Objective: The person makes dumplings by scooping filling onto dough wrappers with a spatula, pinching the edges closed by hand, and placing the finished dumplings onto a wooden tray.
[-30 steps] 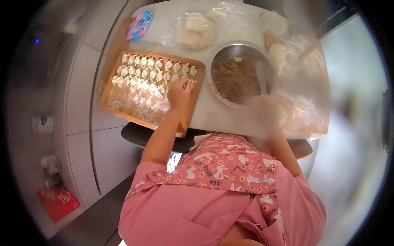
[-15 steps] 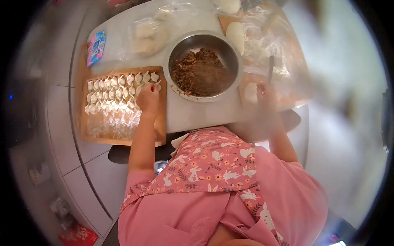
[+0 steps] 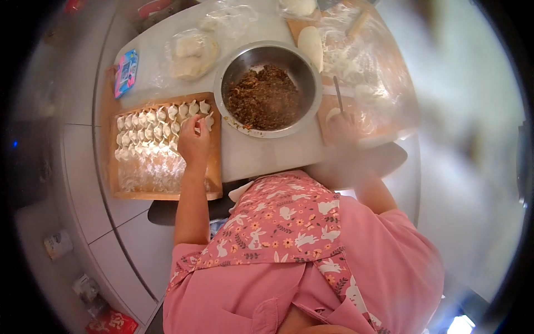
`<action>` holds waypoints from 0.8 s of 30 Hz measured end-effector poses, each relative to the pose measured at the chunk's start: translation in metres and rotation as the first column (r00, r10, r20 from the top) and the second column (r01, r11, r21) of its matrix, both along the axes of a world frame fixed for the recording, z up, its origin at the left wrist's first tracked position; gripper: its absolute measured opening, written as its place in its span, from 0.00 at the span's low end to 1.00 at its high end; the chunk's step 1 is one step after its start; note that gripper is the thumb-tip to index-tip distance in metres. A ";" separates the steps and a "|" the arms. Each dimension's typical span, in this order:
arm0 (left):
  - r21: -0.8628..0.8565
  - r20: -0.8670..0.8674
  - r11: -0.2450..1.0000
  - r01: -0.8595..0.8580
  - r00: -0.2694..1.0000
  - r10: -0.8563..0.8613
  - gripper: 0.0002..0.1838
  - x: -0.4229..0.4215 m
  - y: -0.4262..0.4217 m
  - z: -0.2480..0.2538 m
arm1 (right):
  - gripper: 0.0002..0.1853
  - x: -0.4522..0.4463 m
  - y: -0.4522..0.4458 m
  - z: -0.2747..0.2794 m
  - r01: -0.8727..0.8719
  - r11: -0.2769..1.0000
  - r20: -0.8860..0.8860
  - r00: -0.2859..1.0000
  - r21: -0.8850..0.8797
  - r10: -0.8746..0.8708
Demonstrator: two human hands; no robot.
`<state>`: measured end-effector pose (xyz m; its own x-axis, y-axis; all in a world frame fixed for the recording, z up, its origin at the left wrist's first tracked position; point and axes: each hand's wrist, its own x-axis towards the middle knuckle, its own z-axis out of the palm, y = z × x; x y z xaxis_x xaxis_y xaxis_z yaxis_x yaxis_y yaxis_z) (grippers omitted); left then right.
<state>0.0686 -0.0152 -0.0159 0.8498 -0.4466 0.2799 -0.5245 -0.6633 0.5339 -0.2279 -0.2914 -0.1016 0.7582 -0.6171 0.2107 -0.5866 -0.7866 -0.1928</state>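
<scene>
My left hand (image 3: 194, 140) is over the wooden tray (image 3: 216, 175), its fingers loosely curled but slightly apart at the right end of the dumpling rows. A pleated dumpling (image 3: 208, 121) lies just right of the fingers; others (image 3: 147, 133) stand in rows on the floured tray. My right hand (image 3: 341, 129), partly blurred, grips a thin flat stick (image 3: 338, 96) that points up and away. Beside those fingers, a round dough wrapper (image 3: 332, 113) on the board is partly covered by the hand. Between both hands stands a metal bowl (image 3: 315, 106) with brown minced filling (image 3: 264, 97).
A floured board (image 3: 392, 83) with a rolling pin (image 3: 357, 23) lies at the right. An oval piece of dough (image 3: 310, 47) rests near the bowl. Bagged dough (image 3: 192, 53) and a blue-pink packet (image 3: 126, 72) are at the back left.
My left fingers have loosened and drawn back slightly, showing more of the dumpling beside them. My right hand, with the stick, has moved left onto the wrapper. The whole view has shifted a little.
</scene>
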 end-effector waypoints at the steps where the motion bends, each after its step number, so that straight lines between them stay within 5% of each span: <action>1: -0.023 -0.044 1.000 0.002 0.999 -0.003 0.09 -0.003 -0.001 0.005 | 0.06 0.001 -0.001 -0.001 -0.022 0.999 -0.022 1.000 -0.045 0.021; 5: -0.089 -0.066 0.996 0.017 0.998 -0.023 0.08 -0.016 -0.006 0.023 | 0.06 0.009 0.009 0.037 0.135 0.988 0.001 0.991 0.076 -0.136; 7: -0.300 -0.203 0.952 0.060 0.971 -0.125 0.08 -0.023 -0.008 0.026 | 0.08 0.003 0.003 0.022 0.312 0.867 0.192 0.893 0.388 -0.407; 11: -0.444 -0.281 0.892 0.083 0.932 -0.227 0.08 -0.055 -0.025 0.044 | 0.12 -0.010 -0.011 0.013 0.305 0.724 0.391 0.680 0.618 -0.620; 12: -0.528 -0.461 0.846 0.068 0.815 -0.353 0.10 -0.061 -0.029 0.050 | 0.12 -0.010 -0.009 0.023 0.306 0.724 0.390 0.680 0.618 -0.621; 15: -0.686 -0.721 0.715 -0.133 0.253 -0.645 0.17 -0.075 -0.046 0.062 | 0.10 0.000 0.007 0.058 0.167 0.739 0.468 0.679 0.652 -0.566; 17: -0.736 -0.653 0.622 -0.269 0.037 -0.757 0.21 -0.092 -0.060 0.036 | 0.09 0.018 0.037 0.090 0.005 0.759 0.455 0.798 0.651 -0.395; 18: -0.736 -0.654 0.622 -0.269 0.043 -0.755 0.21 -0.097 -0.067 0.033 | 0.08 0.030 0.053 0.103 -0.086 0.926 0.502 0.857 0.366 -0.118; 20: -0.441 -0.634 0.741 -0.506 -0.409 -0.657 0.20 -0.105 -0.078 0.032 | 0.07 0.051 0.089 0.141 -0.237 0.860 0.474 0.880 0.451 -0.006; 24: -0.494 -0.617 0.654 -0.573 -0.299 -0.728 0.18 -0.113 -0.072 0.027 | 0.07 0.084 0.116 0.135 -0.449 0.728 0.521 0.841 0.518 0.148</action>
<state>-0.0441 -0.0867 0.0106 0.2159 -0.8529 -0.4753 0.9443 0.0585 0.3240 -0.1443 -0.1755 0.0333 0.8507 -0.4780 0.2186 -0.0815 -0.5308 -0.8436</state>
